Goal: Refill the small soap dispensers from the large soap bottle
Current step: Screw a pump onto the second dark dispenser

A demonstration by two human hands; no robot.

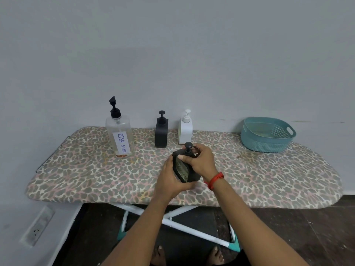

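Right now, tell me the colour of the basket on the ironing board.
Teal, a blue-green; the basket shows best in the head view.

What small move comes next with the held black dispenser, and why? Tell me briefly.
Probably twist the pump off. The left hand grips the tilted dispenser by its body, the right hand pinches the pump's collar, and the pump is still on, so no soap from the big bottle can go in yet.
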